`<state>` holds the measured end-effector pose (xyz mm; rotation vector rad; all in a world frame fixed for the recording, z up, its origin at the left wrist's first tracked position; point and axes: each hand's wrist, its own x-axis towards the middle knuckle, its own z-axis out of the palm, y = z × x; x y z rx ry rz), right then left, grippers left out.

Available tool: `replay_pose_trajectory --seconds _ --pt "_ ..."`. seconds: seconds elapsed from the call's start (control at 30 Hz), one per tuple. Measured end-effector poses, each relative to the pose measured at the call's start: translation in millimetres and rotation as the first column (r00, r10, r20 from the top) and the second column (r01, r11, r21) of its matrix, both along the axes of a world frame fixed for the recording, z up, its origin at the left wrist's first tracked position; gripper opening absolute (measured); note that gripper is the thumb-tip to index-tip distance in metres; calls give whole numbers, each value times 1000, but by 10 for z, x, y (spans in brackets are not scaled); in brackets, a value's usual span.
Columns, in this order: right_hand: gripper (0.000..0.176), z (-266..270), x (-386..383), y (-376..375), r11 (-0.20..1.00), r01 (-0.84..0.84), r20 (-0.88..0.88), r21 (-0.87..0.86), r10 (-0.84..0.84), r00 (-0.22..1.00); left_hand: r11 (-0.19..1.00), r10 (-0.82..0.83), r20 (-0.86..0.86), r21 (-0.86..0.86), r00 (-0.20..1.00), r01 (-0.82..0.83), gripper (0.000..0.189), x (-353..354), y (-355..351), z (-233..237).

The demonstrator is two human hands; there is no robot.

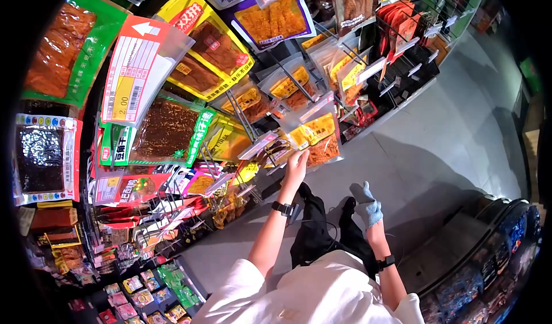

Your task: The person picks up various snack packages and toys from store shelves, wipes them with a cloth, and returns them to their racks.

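My left hand [295, 171], bare and with a dark watch band at its wrist, reaches up to the hanging rack. Its fingers are closed on the lower edge of a clear snack packet [319, 143] with a yellow label and orange-brown shreds inside. Similar yellow-label packets [290, 85] hang on hooks just behind it. A price tag holder [259, 145] sits left of the fingers. Lower on the right, my right hand [368, 207] wears a light blue-grey glove and hangs over the floor, fingers apart, holding nothing.
Large snack packs, one in a green bag [72, 53] and one in a yellow bag [210, 50], hang at the left. A red-and-white price card [141, 73] juts out among metal hooks. Grey tiled floor [425, 145] lies below; a dark curved display unit [460, 255] stands at the lower right.
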<state>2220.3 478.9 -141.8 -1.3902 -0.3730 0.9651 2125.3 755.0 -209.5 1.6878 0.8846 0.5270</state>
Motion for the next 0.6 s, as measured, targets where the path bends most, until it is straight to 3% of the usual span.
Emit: replay_pose_trajectory --seconds 0.07,0.23,0.3,0.43,0.6 --pt "50 38 -9 67 1000 26 -42 6 -26 999 995 9 11 98 1000 -10 27 9 -31 11" --pt "50 -289 -75 -37 988 119 -148 99 -103 984 993 40 79 110 996 -49 27 141 -8 121" --pt "60 -298 -66 -28 988 -10 -256 156 51 965 994 46 67 93 997 -52 28 202 36 101" --pt "62 -65 -75 110 998 31 -236 46 -20 972 988 115 126 88 985 -126 29 337 55 33" --pt "62 -175 -73 62 996 88 -268 -3 -85 960 994 80 75 70 994 -85 28 375 66 7"
